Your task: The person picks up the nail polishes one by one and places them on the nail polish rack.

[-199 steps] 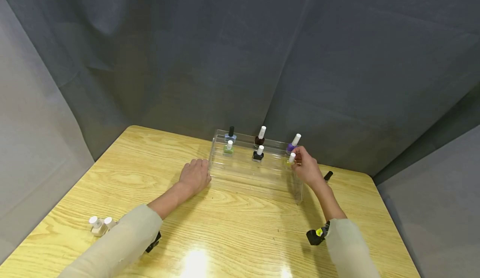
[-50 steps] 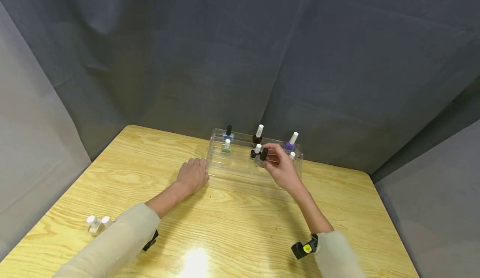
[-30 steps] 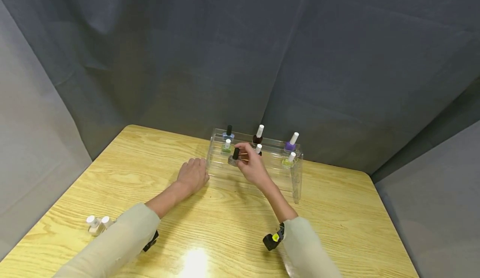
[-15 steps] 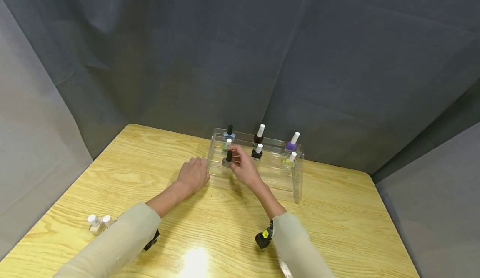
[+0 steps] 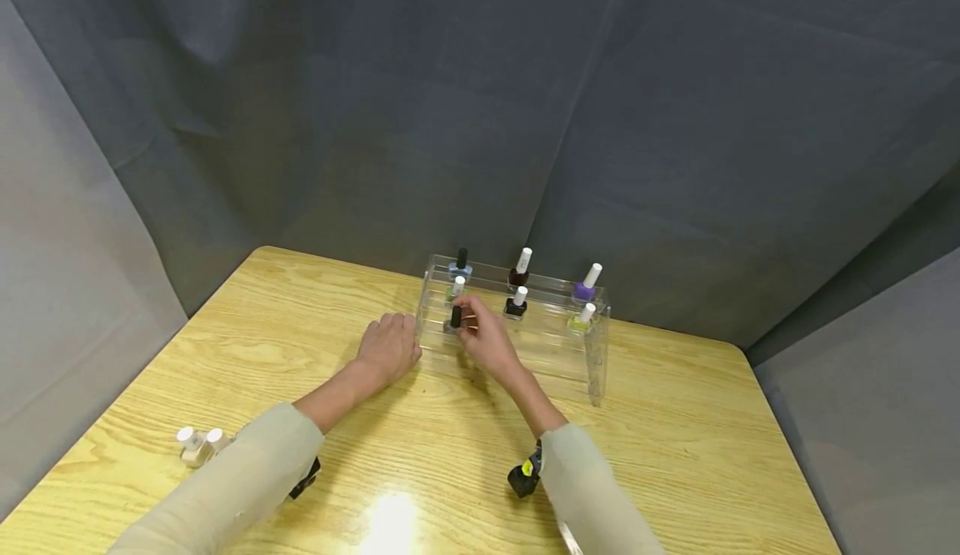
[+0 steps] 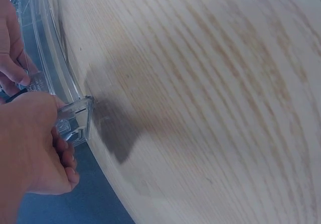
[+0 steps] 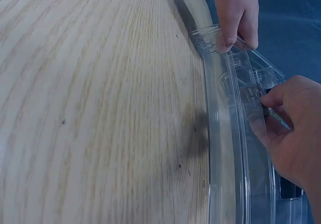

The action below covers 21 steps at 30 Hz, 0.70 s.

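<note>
A clear acrylic tiered rack [image 5: 597, 363] stands near the table's back edge. My left hand [image 5: 390, 347] grips its left end; in the left wrist view its fingers [image 6: 67, 166] curl round the corner. My right hand [image 5: 487, 342] pinches a black-capped nail polish bottle [image 5: 456, 317] at the left of a lower tier, in front of a green one [image 5: 457, 287]. Through the clear rack, the right wrist view shows the bottle's lettered glass [image 7: 252, 101]. Also on this tier are black [image 5: 517, 305] and yellow [image 5: 582, 320] nail polishes.
Along the top tier stand a light blue [image 5: 461, 267], a dark red [image 5: 521, 272] and a purple nail polish [image 5: 587, 285]. White-capped bottles [image 5: 197, 448] stand at the table's left, partly behind my left sleeve. A grey curtain [image 5: 420, 122] hangs behind.
The black-capped bottle, earlier right of the rack, has been picked up, carried leftward by my right hand and lowered onto the left of the lower tier. My left hand has stayed put.
</note>
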{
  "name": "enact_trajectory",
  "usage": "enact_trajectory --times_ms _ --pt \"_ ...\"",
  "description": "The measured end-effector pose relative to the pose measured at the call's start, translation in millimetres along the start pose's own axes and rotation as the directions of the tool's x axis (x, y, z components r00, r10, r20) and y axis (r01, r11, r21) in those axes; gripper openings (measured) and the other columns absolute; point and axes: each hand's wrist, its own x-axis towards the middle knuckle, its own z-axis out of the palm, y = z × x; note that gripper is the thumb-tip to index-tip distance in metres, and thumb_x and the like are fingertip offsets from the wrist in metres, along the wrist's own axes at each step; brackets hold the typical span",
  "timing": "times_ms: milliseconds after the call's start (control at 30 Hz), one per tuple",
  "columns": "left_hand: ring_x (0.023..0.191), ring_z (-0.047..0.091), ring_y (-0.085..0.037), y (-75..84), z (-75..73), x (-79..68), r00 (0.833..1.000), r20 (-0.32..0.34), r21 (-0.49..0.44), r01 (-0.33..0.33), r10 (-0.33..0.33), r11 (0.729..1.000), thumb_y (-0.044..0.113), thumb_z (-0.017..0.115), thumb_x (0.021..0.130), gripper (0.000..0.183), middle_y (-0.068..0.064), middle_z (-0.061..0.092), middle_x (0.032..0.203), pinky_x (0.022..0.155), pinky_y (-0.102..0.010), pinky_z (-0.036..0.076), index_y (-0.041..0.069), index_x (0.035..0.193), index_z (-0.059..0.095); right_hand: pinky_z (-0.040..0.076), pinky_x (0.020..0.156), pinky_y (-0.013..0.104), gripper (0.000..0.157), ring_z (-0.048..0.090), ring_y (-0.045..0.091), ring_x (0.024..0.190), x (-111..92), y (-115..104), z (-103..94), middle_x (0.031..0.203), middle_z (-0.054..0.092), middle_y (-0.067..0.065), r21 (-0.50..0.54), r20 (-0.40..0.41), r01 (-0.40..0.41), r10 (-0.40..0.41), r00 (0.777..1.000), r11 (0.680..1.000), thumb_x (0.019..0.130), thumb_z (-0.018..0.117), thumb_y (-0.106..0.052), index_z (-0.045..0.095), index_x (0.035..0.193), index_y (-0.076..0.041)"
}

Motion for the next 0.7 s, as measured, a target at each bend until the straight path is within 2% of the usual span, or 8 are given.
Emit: enact_trajectory --times_ms 367,700 --pt "0.076 0.041 -0.021 0.2 0.4 -0.6 1.000 -0.017 0.025 0.004 -0.003 1.000 0.026 0.053 0.103 0.023 -0.004 0.041 0.080 0.065 -0.034 0.039 0.006 0.095 0.045 0.050 0.095 0.035 0.044 0.061 0.026 0.109 0.6 -1.4 2.9 0.113 0.063 0.013 -0.040 0.020 -0.004 0.005 1.000 0.999 0.090 0.060 0.016 0.054 0.130 0.000" --pt "0.075 0.041 -0.022 1.0 0.0 -0.1 1.000 -0.004 0.026 0.006 -0.006 1.000 0.025 0.052 0.103 0.024 -0.004 0.042 0.079 0.064 -0.033 0.038 0.007 0.091 0.043 0.045 0.102 0.037 0.048 0.057 0.027 0.118 -4.5 -1.7 -2.2 0.123 0.060 0.012 -0.033 0.022 -0.036 0.037 0.999 0.999 0.089 0.061 0.014 0.053 0.132 -0.006"
